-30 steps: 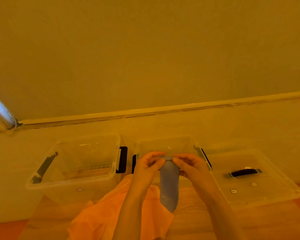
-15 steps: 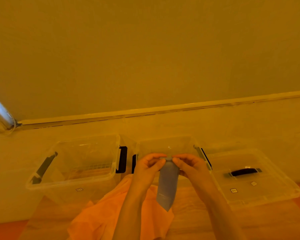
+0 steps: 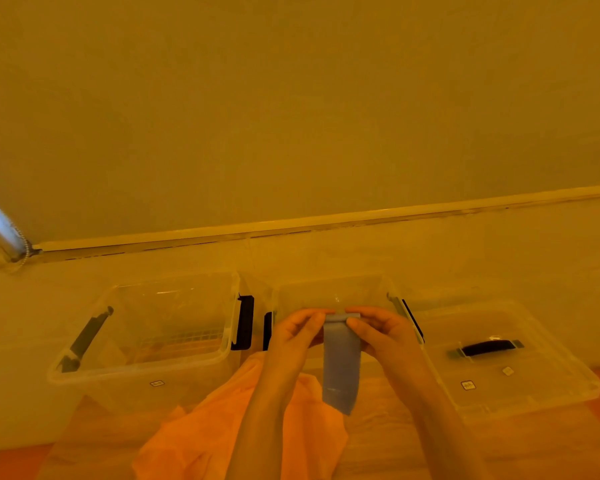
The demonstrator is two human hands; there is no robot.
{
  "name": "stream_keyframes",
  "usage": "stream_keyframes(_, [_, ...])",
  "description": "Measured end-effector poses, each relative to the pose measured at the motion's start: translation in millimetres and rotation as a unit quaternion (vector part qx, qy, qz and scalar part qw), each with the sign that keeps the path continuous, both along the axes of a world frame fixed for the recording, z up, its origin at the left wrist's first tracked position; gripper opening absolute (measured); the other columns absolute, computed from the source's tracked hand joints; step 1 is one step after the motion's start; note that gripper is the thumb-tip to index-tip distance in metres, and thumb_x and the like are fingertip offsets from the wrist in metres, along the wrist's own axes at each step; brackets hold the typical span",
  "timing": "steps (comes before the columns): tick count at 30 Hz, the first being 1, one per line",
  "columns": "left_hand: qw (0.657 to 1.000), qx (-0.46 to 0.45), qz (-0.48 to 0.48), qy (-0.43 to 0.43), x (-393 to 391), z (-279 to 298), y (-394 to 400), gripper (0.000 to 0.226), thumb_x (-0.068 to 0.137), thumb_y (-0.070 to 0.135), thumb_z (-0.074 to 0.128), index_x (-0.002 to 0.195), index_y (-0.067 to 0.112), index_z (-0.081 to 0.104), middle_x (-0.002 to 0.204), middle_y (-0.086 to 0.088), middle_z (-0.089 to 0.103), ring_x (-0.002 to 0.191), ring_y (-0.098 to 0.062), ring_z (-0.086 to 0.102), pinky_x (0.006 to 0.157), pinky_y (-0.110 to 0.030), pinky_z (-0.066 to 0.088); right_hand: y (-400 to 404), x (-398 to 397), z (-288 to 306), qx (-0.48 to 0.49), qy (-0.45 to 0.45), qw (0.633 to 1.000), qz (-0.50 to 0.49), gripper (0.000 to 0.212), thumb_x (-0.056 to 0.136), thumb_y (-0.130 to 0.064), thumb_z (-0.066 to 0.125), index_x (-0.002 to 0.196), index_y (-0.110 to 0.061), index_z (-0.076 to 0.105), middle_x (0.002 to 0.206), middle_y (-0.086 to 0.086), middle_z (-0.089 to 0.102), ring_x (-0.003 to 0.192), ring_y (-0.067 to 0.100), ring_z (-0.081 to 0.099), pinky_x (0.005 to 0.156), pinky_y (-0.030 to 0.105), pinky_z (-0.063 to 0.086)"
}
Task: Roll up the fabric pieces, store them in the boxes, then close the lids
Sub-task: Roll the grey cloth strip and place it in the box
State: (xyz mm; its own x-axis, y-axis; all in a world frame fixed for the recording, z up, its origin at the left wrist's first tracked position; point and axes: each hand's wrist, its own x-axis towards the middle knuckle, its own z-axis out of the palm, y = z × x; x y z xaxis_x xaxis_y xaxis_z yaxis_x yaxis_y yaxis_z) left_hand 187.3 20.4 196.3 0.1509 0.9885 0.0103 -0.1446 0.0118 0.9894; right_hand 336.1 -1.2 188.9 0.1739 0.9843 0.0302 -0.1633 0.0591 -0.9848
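Here both hands, left (image 3: 293, 336) and right (image 3: 381, 332), pinch the top of a limp blue-grey fabric strip (image 3: 341, 363). It hangs flat before a clear plastic box (image 3: 329, 292). Crumpled orange cloth (image 3: 215, 434) lies at the table's near edge.

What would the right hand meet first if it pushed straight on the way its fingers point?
Probably the left hand: the right hand points leftward along the blue fabric strip both pinch.

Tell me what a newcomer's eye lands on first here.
First, the grey-blue fabric strip, hanging at centre, its top end pinched between the left hand and the right hand. Next, the orange fabric heaped on the table below the left forearm. Behind stand two open clear boxes, the left box and the middle box, with a clear lid lying to the right.
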Motion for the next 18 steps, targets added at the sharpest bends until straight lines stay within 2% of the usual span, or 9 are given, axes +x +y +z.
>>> stream_keyframes(2, [0.999, -0.016, -0.002, -0.033, 1.2, 0.1, 0.2, 0.019, 0.090, 0.017, 0.054, 0.088, 0.016, 0.073, 0.092, -0.004, 0.073, 0.089, -0.019, 0.068, 0.076, -0.029, 0.055, 0.3, -0.4, 1.7, -0.002, 0.009, 1.000, -0.002, 0.017, 0.088, -0.002, 0.062, 0.097, -0.015, 0.068, 0.089, -0.004, 0.074, 0.083, 0.010, 0.071, 0.066, 0.024, 0.057])
stream_keyframes(6, [0.997, -0.035, -0.003, -0.073, 4.5, 0.6, 0.3, 0.023, 0.080, 0.026, 0.056, 0.074, 0.027, 0.078, 0.088, 0.002, 0.074, 0.086, -0.015, 0.068, 0.075, -0.031, 0.053, 0.2, -2.3, 3.5, 0.000, 0.021, 1.000, 0.013, 0.018, 0.089, 0.000, 0.060, 0.096, -0.014, 0.069, 0.086, -0.005, 0.074, 0.081, 0.010, 0.072, 0.063, 0.022, 0.056])
stream_keyframes(10, [0.993, -0.050, 0.013, -0.104, 7.9, -2.0, 0.7, 0.036, 0.089, 0.015, 0.051, 0.068, 0.029, 0.077, 0.082, 0.004, 0.074, 0.087, -0.018, 0.065, 0.078, -0.035, 0.050, -0.4, -5.0, 2.4, 0.012, -0.003, 1.000, 0.020, 0.020, 0.090, -0.002, 0.059, 0.094, -0.019, 0.069, 0.085, -0.007, 0.075, 0.083, 0.009, 0.071, 0.064, 0.021, 0.056])
stream_keyframes(13, [0.993, -0.054, 0.018, -0.101, 8.8, -5.2, 1.9, 0.044, 0.095, 0.009, 0.048, 0.067, 0.027, 0.077, 0.080, 0.004, 0.073, 0.082, -0.015, 0.066, 0.074, -0.032, 0.051, 0.0, -3.6, 1.3, 0.014, 0.001, 1.000, 0.018, 0.022, 0.090, 0.001, 0.058, 0.092, -0.018, 0.069, 0.083, -0.008, 0.074, 0.081, 0.008, 0.071, 0.062, 0.020, 0.055])
stream_keyframes(15, [0.994, -0.051, 0.021, -0.092, 8.8, -6.3, 2.6, 0.037, 0.093, 0.013, 0.050, 0.070, 0.023, 0.077, 0.083, 0.001, 0.074, 0.082, -0.015, 0.067, 0.072, -0.031, 0.052, 0.0, -2.3, 0.6, 0.015, 0.001, 1.000, 0.014, 0.021, 0.089, 0.001, 0.058, 0.094, -0.017, 0.068, 0.085, -0.007, 0.074, 0.082, 0.008, 0.071, 0.062, 0.020, 0.055])
stream_keyframes(18, [0.998, -0.021, 0.013, -0.054, 7.1, -7.0, 2.7, 0.012, 0.085, 0.016, 0.060, 0.087, 0.011, 0.071, 0.093, -0.009, 0.071, 0.091, -0.023, 0.066, 0.075, -0.031, 0.055, 0.8, -1.1, -1.7, 0.020, -0.008, 1.000, 0.005, 0.021, 0.088, 0.002, 0.060, 0.096, -0.016, 0.068, 0.091, -0.004, 0.074, 0.085, 0.010, 0.071, 0.064, 0.022, 0.056])
